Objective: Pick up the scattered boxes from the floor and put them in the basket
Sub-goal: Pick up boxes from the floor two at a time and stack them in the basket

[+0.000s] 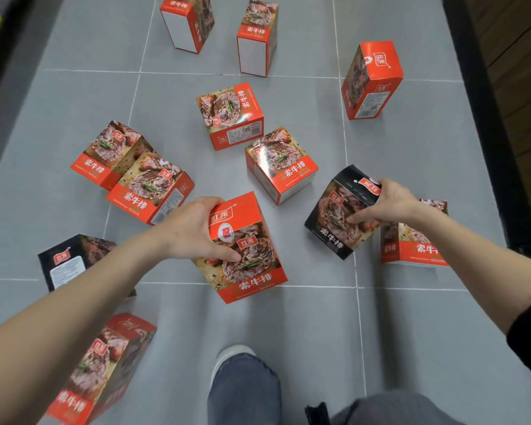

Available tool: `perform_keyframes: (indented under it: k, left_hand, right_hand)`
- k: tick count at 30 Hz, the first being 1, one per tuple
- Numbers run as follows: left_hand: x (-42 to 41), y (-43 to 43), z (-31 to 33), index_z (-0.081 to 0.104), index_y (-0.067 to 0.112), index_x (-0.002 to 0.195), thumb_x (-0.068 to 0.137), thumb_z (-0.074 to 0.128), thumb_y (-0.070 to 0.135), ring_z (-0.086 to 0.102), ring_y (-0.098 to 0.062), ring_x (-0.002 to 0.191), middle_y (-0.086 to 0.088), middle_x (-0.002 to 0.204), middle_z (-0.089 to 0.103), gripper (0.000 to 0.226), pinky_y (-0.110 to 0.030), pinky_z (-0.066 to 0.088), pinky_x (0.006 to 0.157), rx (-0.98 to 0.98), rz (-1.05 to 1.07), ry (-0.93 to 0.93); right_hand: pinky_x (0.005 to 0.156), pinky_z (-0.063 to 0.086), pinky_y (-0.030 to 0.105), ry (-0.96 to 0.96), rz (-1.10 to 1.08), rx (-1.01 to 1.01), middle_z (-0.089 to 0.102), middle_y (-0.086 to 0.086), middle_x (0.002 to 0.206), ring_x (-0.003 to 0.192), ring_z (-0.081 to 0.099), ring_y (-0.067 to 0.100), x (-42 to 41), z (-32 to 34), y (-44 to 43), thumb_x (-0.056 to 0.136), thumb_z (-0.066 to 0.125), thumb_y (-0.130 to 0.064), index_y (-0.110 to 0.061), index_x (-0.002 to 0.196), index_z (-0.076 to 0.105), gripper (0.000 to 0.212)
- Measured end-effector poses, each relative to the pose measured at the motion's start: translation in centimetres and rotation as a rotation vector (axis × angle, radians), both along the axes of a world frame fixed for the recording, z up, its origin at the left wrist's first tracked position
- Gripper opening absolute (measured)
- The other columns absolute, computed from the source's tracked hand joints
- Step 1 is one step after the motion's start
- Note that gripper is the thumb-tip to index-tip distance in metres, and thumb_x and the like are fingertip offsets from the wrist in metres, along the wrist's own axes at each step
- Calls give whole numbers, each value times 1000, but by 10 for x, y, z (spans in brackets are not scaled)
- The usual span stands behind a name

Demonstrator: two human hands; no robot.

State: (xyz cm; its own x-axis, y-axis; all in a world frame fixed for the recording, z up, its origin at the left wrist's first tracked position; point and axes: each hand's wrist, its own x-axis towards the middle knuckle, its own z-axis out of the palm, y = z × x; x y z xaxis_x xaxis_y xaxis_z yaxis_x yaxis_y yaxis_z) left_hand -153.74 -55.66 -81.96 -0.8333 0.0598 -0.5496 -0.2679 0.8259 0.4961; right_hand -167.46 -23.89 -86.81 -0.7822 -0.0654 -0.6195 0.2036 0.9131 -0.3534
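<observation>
Just beyond the shoe (232,355), the left hand (193,228) clasps the top of an orange box (249,265), perhaps already off the floor (288,332), while farther right of the shoe the right hand (387,204) grips a black box (334,222), with other boxes (281,165) scattered beyond.

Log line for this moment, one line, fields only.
left hand: grips orange box | right hand: grips black box | other boxes: scattered on floor | basket: not in view

Left hand (193,228) gripping orange box (246,256), right hand (387,204) gripping black box (337,216), boxes scattered on grey tiled floor (304,332)
</observation>
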Motion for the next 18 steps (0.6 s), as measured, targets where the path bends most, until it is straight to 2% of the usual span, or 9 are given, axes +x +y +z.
perform_keyframes:
  k: [3, 6, 9, 13, 16, 18]
  left_hand:
    - [16, -7, 44, 43, 21, 124, 36, 74, 67, 58, -14, 99, 4, 111, 57, 104, -37, 50, 90, 19, 41, -36]
    - [36, -16, 97, 45, 23, 121, 29, 70, 72, 60, -14, 99, 5, 110, 60, 107, -41, 50, 91, 47, 75, -77]
    - [60, -26, 162, 44, 25, 122, 30, 74, 71, 61, -14, 99, 6, 111, 61, 106, -41, 51, 91, 62, 120, -98]
    - [97, -34, 269, 43, 26, 125, 45, 86, 54, 60, -12, 100, 9, 112, 60, 94, -34, 49, 90, 40, 173, -69]
    - [134, -40, 355, 45, 28, 117, 40, 81, 62, 58, -14, 98, 10, 105, 55, 91, -31, 47, 86, -27, 227, -35]
    - [166, -43, 411, 46, 26, 115, 39, 79, 61, 57, -13, 95, 9, 102, 55, 90, -28, 47, 83, -37, 306, -28]
  right_hand:
    - [50, 47, 25, -138, 34, -87, 64, 2, 83, 85, 63, 24, 16, 42, -8, 52, 89, -32, -12, 95, 57, 58]
    - [57, 49, 23, -230, 78, -156, 67, 3, 86, 84, 65, 20, 32, 97, -23, 56, 88, -26, -13, 94, 59, 50]
    - [47, 46, 14, -272, 155, -197, 67, 0, 87, 83, 66, 18, 46, 167, -42, 55, 88, -26, -15, 93, 57, 50]
    - [51, 49, 17, -294, 322, -202, 67, 0, 87, 79, 66, 16, 62, 282, -69, 44, 90, -35, -17, 94, 54, 65]
    - [68, 55, 28, -271, 469, -225, 68, 0, 89, 83, 66, 17, 76, 376, -89, 31, 86, -46, -18, 96, 54, 77]
    - [71, 56, 30, -271, 582, -242, 69, 0, 90, 83, 67, 16, 90, 437, -101, 39, 89, -40, -16, 100, 53, 75]
